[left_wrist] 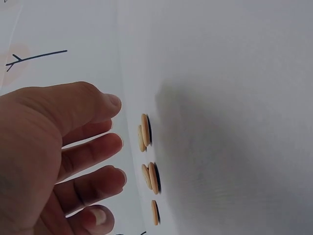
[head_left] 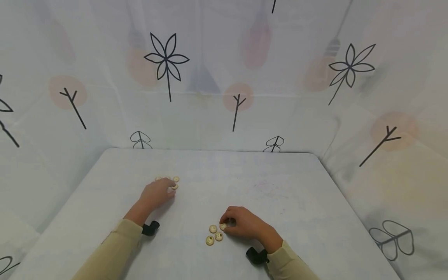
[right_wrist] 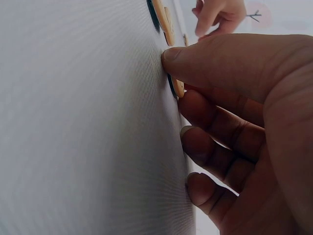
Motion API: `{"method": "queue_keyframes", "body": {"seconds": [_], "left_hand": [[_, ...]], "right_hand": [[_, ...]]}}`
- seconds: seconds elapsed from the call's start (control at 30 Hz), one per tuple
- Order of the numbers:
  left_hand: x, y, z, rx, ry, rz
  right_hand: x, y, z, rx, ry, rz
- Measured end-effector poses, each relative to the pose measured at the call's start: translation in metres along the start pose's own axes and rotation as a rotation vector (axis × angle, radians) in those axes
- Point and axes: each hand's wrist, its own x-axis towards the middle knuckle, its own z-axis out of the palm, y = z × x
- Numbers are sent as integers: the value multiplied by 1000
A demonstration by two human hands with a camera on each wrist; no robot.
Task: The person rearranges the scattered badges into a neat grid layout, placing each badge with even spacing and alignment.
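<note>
My right hand (head_left: pixel 246 223) pinches a small round wooden disc (head_left: pixel 223 226) by its edge, between thumb and index finger. That disc (right_wrist: pixel 178 87) lies flat on the table, and its side looks dark underneath in the right wrist view. Beside it are more such discs, among them a left one (head_left: pixel 213 229) and a front one (head_left: pixel 209 240), with dark marks on top. My left hand (head_left: pixel 159 193) hovers over another group of discs farther back; one disc (head_left: pixel 176 179) shows past its fingertips. From the left wrist, its bent fingers stand apart from the discs (left_wrist: pixel 154 178).
All the discs are on a white table (head_left: pixel 280 186) with faint pinkish stains. A pale cloth (head_left: pixel 210 116) printed with plants and lamps hangs behind and along the sides. Each wrist wears a black device, one of them a right camera (head_left: pixel 256 256).
</note>
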Motion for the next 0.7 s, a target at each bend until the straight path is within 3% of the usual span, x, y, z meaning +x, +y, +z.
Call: {"method": "queue_keyframes", "body": {"seconds": [0.7], "left_hand": [[-10, 27, 5, -3, -46, -4]], "right_hand": [[0, 1, 0, 2, 5, -7]]}}
